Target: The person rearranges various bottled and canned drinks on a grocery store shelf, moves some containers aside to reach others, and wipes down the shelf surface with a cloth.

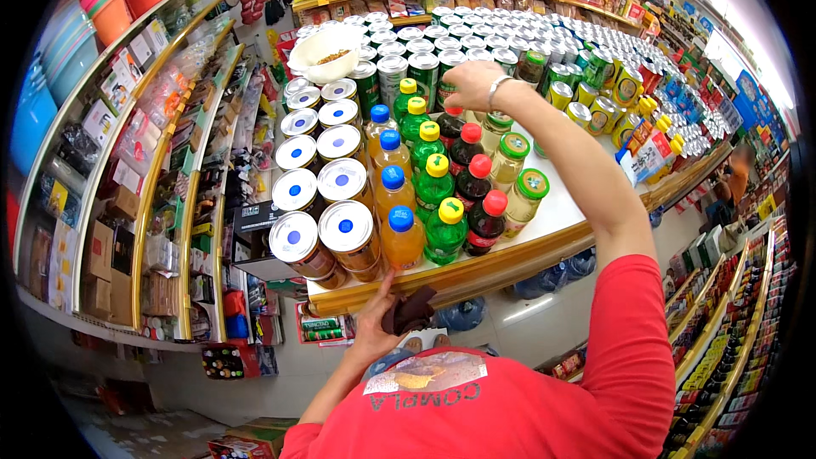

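My left hand [370,326] holds a bunched dark brown cloth [409,311] at the table's front edge. Its index finger points up against the wooden edge, just below an orange drink bottle [402,242] with a blue cap. Over the back of the bottle rows reaches my right hand [477,84], fingers curled down just above a dark cola bottle [450,130]. Whether those fingers grip its red cap is hidden. Rows of green bottles [445,233] with yellow caps, cola bottles [488,229] and pale drink bottles [526,201] with green lids stand upright between my hands.
White-lidded cans [347,226] line the table's left side. A white bowl [325,54] rests on cans behind them. Many more cans [484,32] fill the back. Stocked shelves [172,172] flank the left. Blue water jugs [462,314] stand below. Another person [738,169] is at far right.
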`<state>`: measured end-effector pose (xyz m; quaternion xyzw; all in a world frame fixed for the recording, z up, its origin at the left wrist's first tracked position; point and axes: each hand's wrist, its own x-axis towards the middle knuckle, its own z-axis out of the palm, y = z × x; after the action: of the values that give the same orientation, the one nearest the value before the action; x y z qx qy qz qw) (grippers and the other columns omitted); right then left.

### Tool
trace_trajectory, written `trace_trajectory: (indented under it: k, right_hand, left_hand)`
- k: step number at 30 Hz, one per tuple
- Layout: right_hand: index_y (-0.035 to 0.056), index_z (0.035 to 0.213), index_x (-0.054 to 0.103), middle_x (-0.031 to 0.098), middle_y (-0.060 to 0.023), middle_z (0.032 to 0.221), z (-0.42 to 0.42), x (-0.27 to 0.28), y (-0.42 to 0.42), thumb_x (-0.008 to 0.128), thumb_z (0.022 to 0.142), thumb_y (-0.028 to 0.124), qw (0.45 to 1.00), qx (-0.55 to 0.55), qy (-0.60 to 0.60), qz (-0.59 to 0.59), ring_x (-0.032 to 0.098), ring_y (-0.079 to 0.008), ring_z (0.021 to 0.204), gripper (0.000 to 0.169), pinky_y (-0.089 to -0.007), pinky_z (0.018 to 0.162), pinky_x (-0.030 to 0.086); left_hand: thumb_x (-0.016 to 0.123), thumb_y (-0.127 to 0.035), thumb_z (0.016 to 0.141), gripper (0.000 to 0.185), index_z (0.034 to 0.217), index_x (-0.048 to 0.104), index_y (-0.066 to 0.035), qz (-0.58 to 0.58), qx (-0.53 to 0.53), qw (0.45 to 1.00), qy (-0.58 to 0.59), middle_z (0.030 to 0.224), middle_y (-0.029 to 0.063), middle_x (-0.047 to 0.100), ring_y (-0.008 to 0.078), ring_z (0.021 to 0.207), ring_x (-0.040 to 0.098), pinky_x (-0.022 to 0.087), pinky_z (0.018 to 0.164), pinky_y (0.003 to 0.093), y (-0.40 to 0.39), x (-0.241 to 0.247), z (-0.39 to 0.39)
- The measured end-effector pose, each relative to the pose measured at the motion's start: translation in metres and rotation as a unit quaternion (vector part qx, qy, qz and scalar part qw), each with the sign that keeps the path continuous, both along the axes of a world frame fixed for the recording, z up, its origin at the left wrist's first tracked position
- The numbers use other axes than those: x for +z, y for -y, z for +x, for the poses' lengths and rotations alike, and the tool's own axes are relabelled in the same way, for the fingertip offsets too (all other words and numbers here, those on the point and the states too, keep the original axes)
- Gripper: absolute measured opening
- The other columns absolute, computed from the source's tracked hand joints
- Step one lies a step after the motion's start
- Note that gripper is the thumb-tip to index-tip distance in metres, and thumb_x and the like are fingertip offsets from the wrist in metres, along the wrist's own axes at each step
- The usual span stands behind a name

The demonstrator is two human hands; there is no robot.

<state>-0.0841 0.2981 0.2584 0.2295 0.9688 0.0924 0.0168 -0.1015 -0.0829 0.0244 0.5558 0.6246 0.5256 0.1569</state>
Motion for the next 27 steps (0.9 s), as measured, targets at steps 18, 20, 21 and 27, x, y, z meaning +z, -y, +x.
trace_trajectory:
  k: [18,20,21,27]
  right_hand:
    - [0.0012,0.119,0.063,0.07,-0.0087,0.095,0.297,-0.149,0.172,0.065,0.09,0.009,0.647,-0.271,-0.512,-0.496,0.06,-0.0067,0.069,0.03,-0.0209,0.062,0.05]
    - [0.0023,0.117,0.064,0.071,-0.0103,0.099,0.286,-0.191,0.212,0.067,0.089,0.01,0.615,-0.279,-0.493,-0.548,0.062,-0.0094,0.069,0.03,-0.0227,0.063,0.051]
    - [0.0028,0.117,0.064,0.07,-0.0113,0.104,0.278,-0.203,0.227,0.068,0.088,0.01,0.627,-0.269,-0.465,-0.564,0.063,-0.0115,0.07,0.03,-0.0242,0.064,0.052]
    - [0.0048,0.118,0.06,0.056,-0.0113,0.135,0.339,-0.127,0.208,0.063,0.088,0.004,0.815,-0.296,-0.486,-0.112,0.063,-0.0196,0.1,0.03,-0.0309,0.087,0.05]
  left_hand:
    - [0.08,-0.004,0.062,0.052,0.11,0.061,0.001,0.027,-0.113,0.99,-0.083,0.131,0.0194,0.058,0.0346,0.103,0.063,0.05,0.084,0.0402,-0.007,0.001,0.016]
    - [0.08,-0.004,0.062,0.052,0.11,0.061,0.001,0.023,-0.128,0.989,-0.073,0.131,0.0195,0.058,0.0352,0.104,0.063,0.05,0.085,0.0407,-0.013,0.0,0.022]
    - [0.079,-0.004,0.062,0.052,0.11,0.061,0.001,0.022,-0.133,0.988,-0.07,0.131,0.0196,0.058,0.0354,0.105,0.063,0.05,0.086,0.041,-0.017,0.0,0.024]
    - [0.082,-0.006,0.068,0.059,0.122,0.058,0.0,-0.024,-0.127,0.989,-0.071,0.115,0.018,0.062,0.0342,0.105,0.063,0.051,0.088,0.0378,-0.024,0.011,0.035]
